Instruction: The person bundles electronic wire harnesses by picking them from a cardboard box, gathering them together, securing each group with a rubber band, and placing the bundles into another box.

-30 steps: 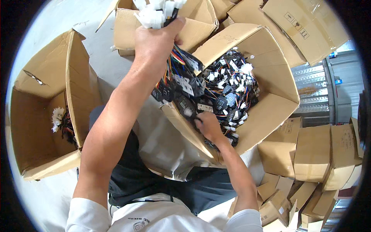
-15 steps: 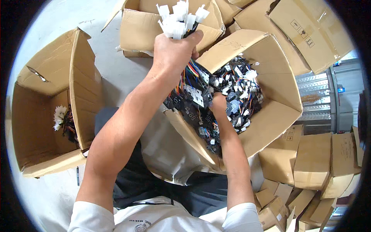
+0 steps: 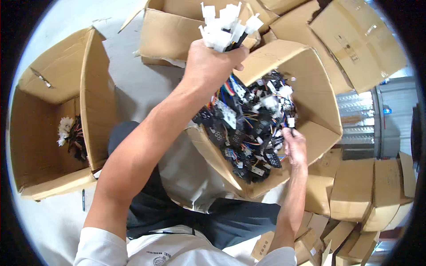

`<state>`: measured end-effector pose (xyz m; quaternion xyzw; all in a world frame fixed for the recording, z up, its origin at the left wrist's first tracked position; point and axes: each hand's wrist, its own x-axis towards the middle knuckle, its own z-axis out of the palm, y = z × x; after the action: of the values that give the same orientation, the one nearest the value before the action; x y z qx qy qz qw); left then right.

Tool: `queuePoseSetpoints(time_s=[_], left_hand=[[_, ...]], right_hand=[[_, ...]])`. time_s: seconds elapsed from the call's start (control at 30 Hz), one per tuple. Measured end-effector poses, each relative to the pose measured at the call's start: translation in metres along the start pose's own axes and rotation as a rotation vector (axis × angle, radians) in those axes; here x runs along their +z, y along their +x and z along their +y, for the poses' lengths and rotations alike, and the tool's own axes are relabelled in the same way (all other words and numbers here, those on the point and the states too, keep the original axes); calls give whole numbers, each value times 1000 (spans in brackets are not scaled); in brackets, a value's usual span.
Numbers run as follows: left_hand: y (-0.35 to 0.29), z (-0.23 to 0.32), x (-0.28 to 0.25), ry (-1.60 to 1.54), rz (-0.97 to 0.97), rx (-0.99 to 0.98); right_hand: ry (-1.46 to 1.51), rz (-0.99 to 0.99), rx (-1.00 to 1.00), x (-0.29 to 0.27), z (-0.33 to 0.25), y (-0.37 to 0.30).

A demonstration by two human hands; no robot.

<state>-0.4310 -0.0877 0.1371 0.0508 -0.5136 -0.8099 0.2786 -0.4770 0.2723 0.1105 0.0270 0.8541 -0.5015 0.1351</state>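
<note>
My left hand (image 3: 214, 66) is closed round a bundle of wire harnesses, their white plug connectors (image 3: 222, 33) sticking up above the fist. Coloured wires and black display boards (image 3: 217, 124) appear to hang below it, over the near left side of an open cardboard box (image 3: 313, 84). Inside that box lies a heap of similar boards, wires and white connectors (image 3: 268, 104). By the box's right side, my right hand (image 3: 296, 148) pinches a wire harness with a white connector (image 3: 291, 121) just above the fingertips. A black display board (image 3: 271, 158) hangs beside this hand; whether it belongs to that harness I cannot tell.
On the left stands another open box (image 3: 86, 97) with a bunch of white-plugged harnesses (image 3: 65, 131) inside. More cartons (image 3: 171, 35) are at the back, and several (image 3: 353, 184) are stacked on the right. A dark pen-like stick (image 3: 83, 199) lies on the floor.
My right hand has come out of the heap, moving right and nearer, and now pinches a wire harness. My left hand has shifted slightly right and nearer with its bundle.
</note>
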Motion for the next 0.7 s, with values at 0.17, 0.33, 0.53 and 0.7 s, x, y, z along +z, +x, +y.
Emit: queuePoseSetpoints(time_s=[0.17, 0.33, 0.53, 0.7], left_hand=[[-29, -16, 24, 36, -173, 12], [-63, -56, 56, -256, -378, -245], [-78, -54, 58, -186, -506, -353], [-59, -74, 53, 207, -196, -141]], right_hand=[[100, 267, -214, 16, -17, -36], [9, 258, -467, 85, -18, -62], [-62, 21, -389, 93, -14, -75], [129, 243, -415, 49, -30, -78]])
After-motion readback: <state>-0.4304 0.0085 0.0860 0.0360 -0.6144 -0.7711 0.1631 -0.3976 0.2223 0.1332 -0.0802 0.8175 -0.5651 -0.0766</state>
